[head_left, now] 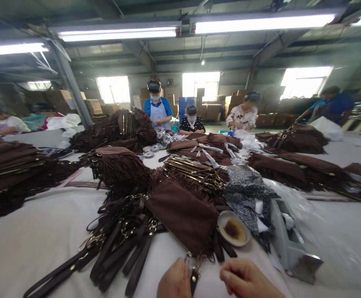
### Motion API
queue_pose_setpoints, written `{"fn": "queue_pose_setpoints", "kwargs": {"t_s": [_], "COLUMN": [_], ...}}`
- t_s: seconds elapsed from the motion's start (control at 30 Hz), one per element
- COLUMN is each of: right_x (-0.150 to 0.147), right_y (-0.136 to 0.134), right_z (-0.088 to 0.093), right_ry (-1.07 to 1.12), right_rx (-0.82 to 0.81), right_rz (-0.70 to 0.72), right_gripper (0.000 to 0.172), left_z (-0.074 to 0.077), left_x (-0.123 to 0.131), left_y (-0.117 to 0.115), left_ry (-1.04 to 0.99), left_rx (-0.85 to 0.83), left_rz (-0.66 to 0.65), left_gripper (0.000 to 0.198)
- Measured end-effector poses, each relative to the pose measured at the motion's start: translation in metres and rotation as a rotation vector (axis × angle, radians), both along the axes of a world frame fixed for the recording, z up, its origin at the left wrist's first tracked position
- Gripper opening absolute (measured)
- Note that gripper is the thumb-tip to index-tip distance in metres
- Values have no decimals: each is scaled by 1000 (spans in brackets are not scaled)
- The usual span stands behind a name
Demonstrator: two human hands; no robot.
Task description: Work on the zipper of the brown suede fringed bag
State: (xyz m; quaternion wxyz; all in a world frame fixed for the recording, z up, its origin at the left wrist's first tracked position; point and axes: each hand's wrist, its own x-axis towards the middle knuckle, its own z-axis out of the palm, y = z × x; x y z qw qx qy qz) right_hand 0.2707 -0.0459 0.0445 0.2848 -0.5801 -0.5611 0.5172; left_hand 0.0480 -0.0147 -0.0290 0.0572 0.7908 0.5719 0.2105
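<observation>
My left hand [174, 280] is closed at the near corner of a dark brown fringed pouch [183, 213], gripping a small metal ring or clasp there. Beside its fingertips hangs a gold clip with the end of a brown wrist strap [194, 278]. To the right, apart from the pouch, my right hand [247, 279] has its fingers curled together; whether anything is between them is hidden. A shallow white dish [247, 236] with yellow and dark brown contents stands at the pouch's right edge. Left of the pouch lies a pile of brown wrist straps [112, 252] with gold clips.
A grey tape dispenser [287, 244] stands at right by clear plastic and a black-and-white cloth [245, 188]. Fringed pouches are stacked at left [13, 165], ahead [115, 163] and right [279, 169]. Several people work across the table, including a person in a blue shirt [166, 105].
</observation>
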Motion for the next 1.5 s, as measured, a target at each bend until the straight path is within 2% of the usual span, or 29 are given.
{"fn": "queue_pose_setpoints", "kwargs": {"t_s": [0.1,0.23,0.33,0.43,0.57,0.7,0.87,1.0,1.1,1.2,1.3,1.4,1.5], "right_x": [-52,-83,-86,-87,-92,-95,-86,-76,-76,-79,-82,-84,-86], "right_y": [28,50,55,54,54,59,53,43,41,42,40,37,35], "right_z": [5,-5,-16,-19,-19,-28,-24,-14,-19,-30,-38,-39,-35], "right_ry": [44,-18,-123,-161,-129,-108,-25,152,126,35,43,26,-49], "right_rx": [18,-21,-65,-106,-198,-238,-234,-254,-165,-19,62,87,117], "right_rz": [-4,-57,-91,-144,-199,-261,-227,-109,-157,-219,-241,-254,-250], "right_gripper": [26,27,29,29,28,26,27,17,12,11,9,11,11], "left_z": [-1,-4,-7,-9,-9,-7,-6,1,9,18,23,23,20], "left_x": [2,1,1,3,8,11,11,6,4,4,5,6,4], "left_y": [-4,-6,-7,-8,-9,-10,-11,-9,-5,1,4,4,2], "left_ry": [14,59,118,193,275,320,307,130,-75,-319,-644,-999,-1159], "left_rx": [26,52,36,-5,1,72,93,-3,-126,-334,-577,-862,-1052], "left_rz": [26,7,10,34,75,79,64,52,23,17,67,120,138], "left_gripper": [30,22,19,19,18,21,20,24,33,37,34,33,42]}}
